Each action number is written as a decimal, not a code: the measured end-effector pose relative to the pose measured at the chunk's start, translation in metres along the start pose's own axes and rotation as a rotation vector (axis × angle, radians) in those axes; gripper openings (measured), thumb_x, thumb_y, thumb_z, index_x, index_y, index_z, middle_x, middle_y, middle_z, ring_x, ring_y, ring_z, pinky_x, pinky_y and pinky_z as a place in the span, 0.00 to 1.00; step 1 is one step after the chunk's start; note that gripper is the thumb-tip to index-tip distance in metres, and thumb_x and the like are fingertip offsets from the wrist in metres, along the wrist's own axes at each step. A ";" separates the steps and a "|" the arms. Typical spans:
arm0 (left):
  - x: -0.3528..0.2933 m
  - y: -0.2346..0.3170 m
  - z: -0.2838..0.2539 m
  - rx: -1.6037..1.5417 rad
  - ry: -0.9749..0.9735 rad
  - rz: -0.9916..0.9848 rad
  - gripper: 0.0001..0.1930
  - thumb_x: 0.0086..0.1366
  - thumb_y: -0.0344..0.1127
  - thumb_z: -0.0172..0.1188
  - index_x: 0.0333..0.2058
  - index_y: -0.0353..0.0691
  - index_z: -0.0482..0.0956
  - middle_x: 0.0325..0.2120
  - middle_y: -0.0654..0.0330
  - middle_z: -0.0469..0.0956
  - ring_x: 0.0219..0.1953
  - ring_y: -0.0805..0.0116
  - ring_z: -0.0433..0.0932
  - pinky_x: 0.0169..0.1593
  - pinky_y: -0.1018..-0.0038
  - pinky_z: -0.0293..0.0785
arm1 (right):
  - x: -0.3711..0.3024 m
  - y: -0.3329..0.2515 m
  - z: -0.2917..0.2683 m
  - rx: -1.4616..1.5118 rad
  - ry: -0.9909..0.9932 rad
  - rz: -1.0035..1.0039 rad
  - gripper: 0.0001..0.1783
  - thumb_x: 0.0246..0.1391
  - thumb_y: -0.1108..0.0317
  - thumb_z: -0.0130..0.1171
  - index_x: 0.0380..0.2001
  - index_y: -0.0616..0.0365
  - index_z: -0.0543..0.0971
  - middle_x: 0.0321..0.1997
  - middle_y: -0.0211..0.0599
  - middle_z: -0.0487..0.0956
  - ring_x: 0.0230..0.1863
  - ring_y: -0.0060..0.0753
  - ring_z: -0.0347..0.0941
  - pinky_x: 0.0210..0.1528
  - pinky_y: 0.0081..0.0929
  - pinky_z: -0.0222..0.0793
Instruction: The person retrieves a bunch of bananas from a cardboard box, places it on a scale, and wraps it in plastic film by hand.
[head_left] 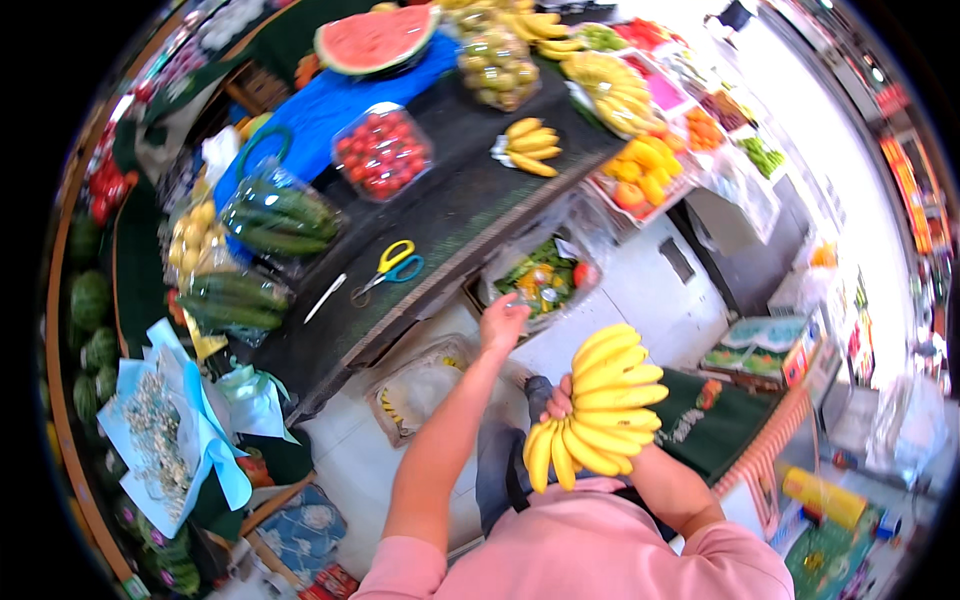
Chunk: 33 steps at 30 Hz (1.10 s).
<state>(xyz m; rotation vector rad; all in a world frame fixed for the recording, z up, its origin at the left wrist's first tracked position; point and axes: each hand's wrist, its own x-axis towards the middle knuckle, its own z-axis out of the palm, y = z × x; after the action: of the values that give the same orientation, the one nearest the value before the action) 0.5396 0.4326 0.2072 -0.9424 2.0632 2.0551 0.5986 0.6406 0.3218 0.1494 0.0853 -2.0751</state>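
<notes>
My right hand (pixel 558 400) is clamped on a big banana bunch (pixel 598 408), already lifted. My left hand (pixel 503 318), fingers together, reaches the clear bag (pixel 540 270) below the desk (pixel 450 215); bagging not yet done.

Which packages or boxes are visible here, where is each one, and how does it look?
Clear plastic box of red tomatoes: on the dark counter, rounded.
Clear bag of green cucumbers: counter's left end.
Clear bag of green fruit: counter's far end.
Cardboard box, green and white: on the floor at right.
Bananas: unwrapped, in the right hand.
</notes>
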 end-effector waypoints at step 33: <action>-0.221 0.239 0.467 0.685 -1.855 -0.101 0.11 0.71 0.41 0.55 0.38 0.39 0.79 0.31 0.70 0.73 0.34 0.79 0.68 0.35 0.78 0.66 | -0.365 -0.194 0.071 0.030 0.147 -0.972 0.32 0.67 0.46 0.42 0.68 0.50 0.59 0.59 0.46 0.69 0.50 0.50 0.75 0.53 0.53 0.74</action>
<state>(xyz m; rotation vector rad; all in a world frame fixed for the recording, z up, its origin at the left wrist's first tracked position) 0.4390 0.9245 0.4750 0.7668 1.1707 0.9304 0.5995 1.0419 0.4436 0.3256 0.2549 -3.0325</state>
